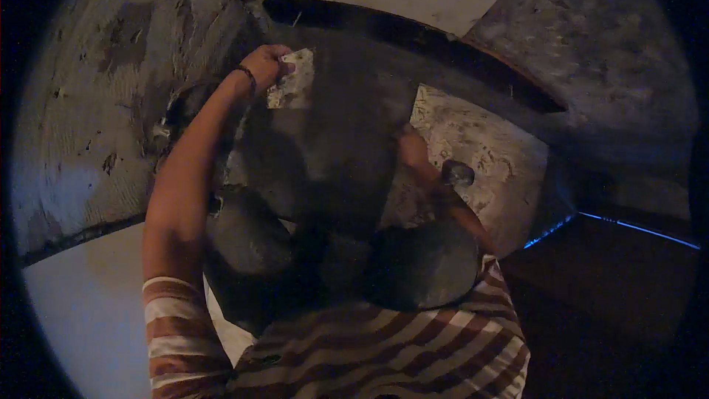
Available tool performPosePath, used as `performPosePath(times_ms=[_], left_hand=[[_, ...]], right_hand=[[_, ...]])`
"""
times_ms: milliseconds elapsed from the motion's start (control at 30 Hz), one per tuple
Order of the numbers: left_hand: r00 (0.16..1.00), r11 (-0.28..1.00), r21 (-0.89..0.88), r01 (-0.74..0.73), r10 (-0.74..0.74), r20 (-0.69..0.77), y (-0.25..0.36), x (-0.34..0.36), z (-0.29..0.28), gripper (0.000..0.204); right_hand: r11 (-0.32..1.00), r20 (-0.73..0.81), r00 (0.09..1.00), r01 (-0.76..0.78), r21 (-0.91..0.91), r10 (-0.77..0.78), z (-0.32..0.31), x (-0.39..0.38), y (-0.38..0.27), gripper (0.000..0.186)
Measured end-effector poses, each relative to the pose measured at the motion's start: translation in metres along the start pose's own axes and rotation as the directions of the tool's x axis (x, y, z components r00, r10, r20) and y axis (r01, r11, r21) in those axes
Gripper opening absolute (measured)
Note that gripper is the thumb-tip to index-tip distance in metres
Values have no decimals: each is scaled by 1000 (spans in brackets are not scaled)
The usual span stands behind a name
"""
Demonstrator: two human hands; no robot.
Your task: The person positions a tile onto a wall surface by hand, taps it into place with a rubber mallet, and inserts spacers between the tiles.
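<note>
In dim light, my left hand [269, 63] is closed on the edge of a pale, mottled flat piece [292, 89], with the thumb on its face. A dark band circles that wrist. A broad dark grey shape [347, 111] in the middle borders this piece; I cannot tell what it is. My right hand [410, 146] reaches to the shape's right edge, its fingers hidden or lost in shadow. Beside that hand and forearm spreads a larger pale, stained flat surface [487, 148]. A small dark rounded thing [459, 173] shows next to the right forearm.
My dark-clad knees [421, 266] are bent below my hands. A long dark curved strip [413, 37] crosses beyond them. Rough, streaked grey surfaces [111, 103] lie to the left and far right. Bluish light lines an edge [639, 229] at right.
</note>
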State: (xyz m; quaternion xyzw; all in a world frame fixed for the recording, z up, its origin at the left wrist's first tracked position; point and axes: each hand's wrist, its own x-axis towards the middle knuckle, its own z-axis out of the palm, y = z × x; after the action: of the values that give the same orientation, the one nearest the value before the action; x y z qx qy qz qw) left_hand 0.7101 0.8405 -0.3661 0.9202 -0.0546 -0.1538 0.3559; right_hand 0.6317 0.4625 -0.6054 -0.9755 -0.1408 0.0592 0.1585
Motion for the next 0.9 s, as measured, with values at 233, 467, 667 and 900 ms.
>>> performPosePath(times_ms=[233, 467, 667, 900], left_hand=[[998, 940, -337, -58, 42, -56, 67, 5, -36, 27], [927, 978, 72, -197, 210, -311, 21, -43, -45, 38], [908, 613, -768, -186, -191, -372, 8, -24, -26, 48], [729, 933, -175, -315, 120, -674, 36, -20, 7, 33]], right_hand=[[979, -335, 933, 173, 104, -129, -6, 4, 41, 33], [875, -25, 933, 345, 340, -359, -152, -33, -110, 19], [947, 315, 894, 311, 79, -319, -370, 33, -140, 23], [911, 238, 890, 409, -44, -389, -396, 79, -204, 23]])
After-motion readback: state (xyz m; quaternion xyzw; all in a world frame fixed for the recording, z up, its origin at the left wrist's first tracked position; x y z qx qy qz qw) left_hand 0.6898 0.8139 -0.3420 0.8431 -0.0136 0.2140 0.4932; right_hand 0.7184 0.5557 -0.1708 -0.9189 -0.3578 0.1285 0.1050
